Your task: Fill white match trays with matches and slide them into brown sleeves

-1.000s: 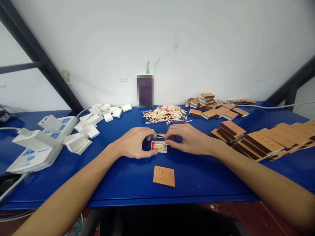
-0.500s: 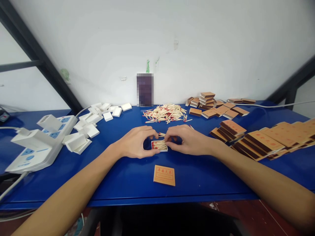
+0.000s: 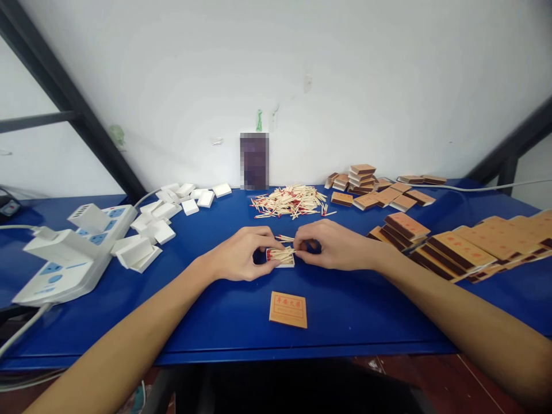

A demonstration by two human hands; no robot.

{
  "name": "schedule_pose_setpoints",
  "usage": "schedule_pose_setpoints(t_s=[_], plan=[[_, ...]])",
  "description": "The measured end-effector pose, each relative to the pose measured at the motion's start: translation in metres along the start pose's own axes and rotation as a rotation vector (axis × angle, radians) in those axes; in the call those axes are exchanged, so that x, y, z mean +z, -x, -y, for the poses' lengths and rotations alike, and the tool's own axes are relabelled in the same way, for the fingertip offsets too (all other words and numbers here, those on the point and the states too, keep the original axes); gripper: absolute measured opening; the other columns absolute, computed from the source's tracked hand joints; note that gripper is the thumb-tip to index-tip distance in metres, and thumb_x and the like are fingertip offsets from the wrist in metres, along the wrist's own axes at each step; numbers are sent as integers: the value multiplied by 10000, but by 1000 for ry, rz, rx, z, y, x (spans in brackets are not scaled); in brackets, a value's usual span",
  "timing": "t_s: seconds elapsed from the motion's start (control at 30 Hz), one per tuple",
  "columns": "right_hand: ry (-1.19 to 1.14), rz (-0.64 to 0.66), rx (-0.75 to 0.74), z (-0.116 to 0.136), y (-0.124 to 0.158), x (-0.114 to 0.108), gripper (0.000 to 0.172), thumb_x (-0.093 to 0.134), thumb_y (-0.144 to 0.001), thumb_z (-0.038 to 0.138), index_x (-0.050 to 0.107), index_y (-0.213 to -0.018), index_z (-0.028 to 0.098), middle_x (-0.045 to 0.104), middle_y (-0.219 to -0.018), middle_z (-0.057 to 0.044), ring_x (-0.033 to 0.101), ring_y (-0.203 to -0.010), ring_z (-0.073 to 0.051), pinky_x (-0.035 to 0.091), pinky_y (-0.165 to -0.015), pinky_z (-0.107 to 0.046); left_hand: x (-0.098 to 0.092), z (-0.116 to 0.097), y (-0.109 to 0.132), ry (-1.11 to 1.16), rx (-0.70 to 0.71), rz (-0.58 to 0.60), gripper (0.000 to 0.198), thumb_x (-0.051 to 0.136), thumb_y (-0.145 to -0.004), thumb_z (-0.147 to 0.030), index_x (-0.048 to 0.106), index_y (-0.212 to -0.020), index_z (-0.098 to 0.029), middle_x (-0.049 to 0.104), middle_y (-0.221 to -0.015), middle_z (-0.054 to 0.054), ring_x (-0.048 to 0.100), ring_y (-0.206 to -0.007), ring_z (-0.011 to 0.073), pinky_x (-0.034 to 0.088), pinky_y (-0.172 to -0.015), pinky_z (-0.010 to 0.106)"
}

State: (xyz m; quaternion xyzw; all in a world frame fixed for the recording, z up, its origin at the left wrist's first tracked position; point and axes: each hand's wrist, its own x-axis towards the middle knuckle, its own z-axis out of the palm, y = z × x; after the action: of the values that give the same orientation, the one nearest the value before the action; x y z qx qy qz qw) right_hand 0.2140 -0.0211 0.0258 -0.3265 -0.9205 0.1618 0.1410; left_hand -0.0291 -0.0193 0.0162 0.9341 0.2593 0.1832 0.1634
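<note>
A white matchbox tray (image 3: 286, 265) filled with red-tipped matches (image 3: 279, 254) lies on the blue table between my hands. My left hand (image 3: 245, 253) curls round its left end, thumb at the near side and fingers at the far side. At the right end my right hand (image 3: 325, 244) pinches the end of a match over the tray. Just behind the tray lie a few loose matches (image 3: 284, 238), partly covered by my fingers. Nearer to me, an orange matchbox sleeve (image 3: 288, 309) with red print lies flat.
A heap of matches (image 3: 293, 201) lies farther back. White trays (image 3: 161, 232) are scattered at the left beside a power strip (image 3: 103, 253) with plugs and cables. Matchbox sleeves (image 3: 463, 250) are stacked at the right, with more sleeves (image 3: 364, 178) at the back right.
My right fingers have drawn slightly right, away from the tray's middle, and a match end shows in their pinch. My left fingertips have come closer over the tray.
</note>
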Motion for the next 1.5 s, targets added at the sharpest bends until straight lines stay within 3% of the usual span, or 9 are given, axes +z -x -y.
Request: schedule_pose_setpoints(t_s=[0.3,0.6,0.8,0.9,1.07,1.27,1.5], plan=[[-94,-35,-23,-3,1,-2,143,619,-876,303,693,-854,183,668,-757,-13,559,-646,-120,407,-618,-245,1,0,0,34,-4,-12,273,608,-865,-308,714,-1083,-182,654,-952,54,627,-806,154,502,-785,309],[-136,-20,-34,-1,-2,9,169,545,-925,286,606,-813,174,564,-669,17,472,-583,-108,351,-566,-236,-1,-1,-1,32,-6,-1,236,604,-864,-282,715,-1050,-189,647,-942,51,620,-809,155,495,-782,301],[-270,13,10,-11,-4,10,285,560,-931,441,605,-838,175,530,-663,33,448,-587,-107,351,-557,-233,-1,0,0,16,12,10,238,596,-863,-224,716,-1066,-198,653,-979,50,629,-836,155,497,-789,288],[-228,-17,2,-14,-5,10,290,605,-909,450,622,-822,174,524,-650,41,440,-580,-103,346,-559,-237,-1,0,-1,17,22,16,239,578,-876,-219,723,-1066,-200,656,-979,52,634,-850,156,499,-801,285],[-148,-120,-95,-5,-2,7,130,595,-922,286,655,-925,171,635,-817,-18,532,-699,-122,420,-656,-253,-2,-1,-1,-8,7,11,264,573,-871,-222,701,-1099,-187,649,-951,51,624,-807,149,497,-779,287],[5,-148,-225,7,1,11,189,673,-861,338,696,-974,188,673,-1040,-82,595,-932,-198,455,-858,-359,-4,-2,0,-19,42,-21,281,651,-826,-348,659,-1046,-173,653,-994,51,623,-883,175,492,-830,317],[187,-129,-288,8,-1,14,111,611,-889,240,708,-882,187,709,-869,-71,593,-853,-202,439,-804,-361,-1,0,0,-45,28,-11,216,641,-852,-348,674,-979,-176,641,-890,26,613,-787,148,490,-775,301]])
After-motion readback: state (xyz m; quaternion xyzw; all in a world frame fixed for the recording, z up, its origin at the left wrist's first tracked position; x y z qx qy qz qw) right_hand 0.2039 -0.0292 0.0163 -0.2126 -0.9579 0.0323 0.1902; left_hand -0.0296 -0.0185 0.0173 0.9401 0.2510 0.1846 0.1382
